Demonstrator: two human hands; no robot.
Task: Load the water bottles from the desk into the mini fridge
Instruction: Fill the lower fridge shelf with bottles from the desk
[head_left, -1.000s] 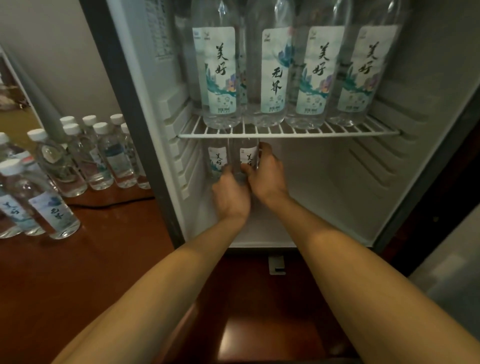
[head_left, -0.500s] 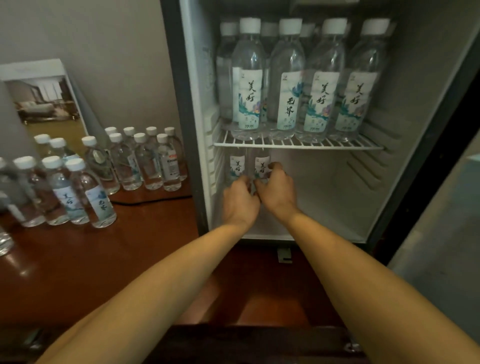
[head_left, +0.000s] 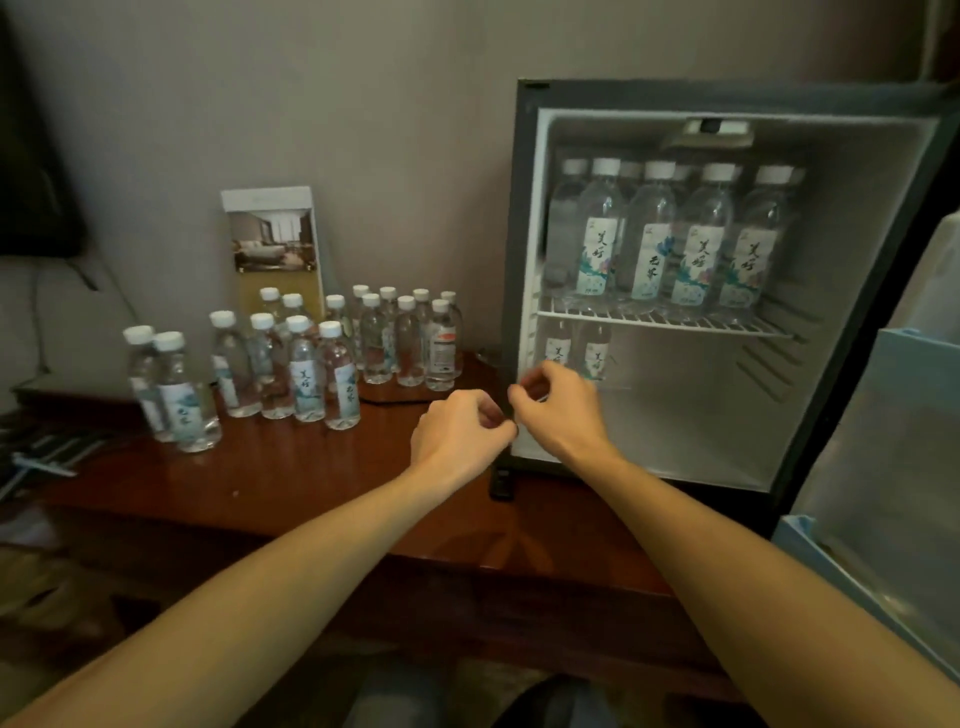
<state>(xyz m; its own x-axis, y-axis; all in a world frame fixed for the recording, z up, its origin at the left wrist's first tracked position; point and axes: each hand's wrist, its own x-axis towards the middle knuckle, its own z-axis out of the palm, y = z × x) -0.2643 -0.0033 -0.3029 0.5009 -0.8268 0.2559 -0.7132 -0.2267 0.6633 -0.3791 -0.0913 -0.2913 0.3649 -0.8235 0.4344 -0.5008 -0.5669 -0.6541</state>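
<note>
The mini fridge stands open on the right end of the wooden desk. Several water bottles fill its wire shelf. Two bottles stand below the shelf at the back left. Several more bottles stand on the desk to the left of the fridge. My left hand hangs over the desk just outside the fridge's left edge, fingers loosely curled, holding nothing. My right hand is at the fridge's front opening, also loosely curled and empty.
The fridge door hangs open at the right. A standing card with a room photo leans on the wall behind the desk bottles. A dark screen and cables sit at the far left.
Both hands have let go of the two bottles on the fridge floor and drawn back out to the fridge's front. The view has pulled back and up.
</note>
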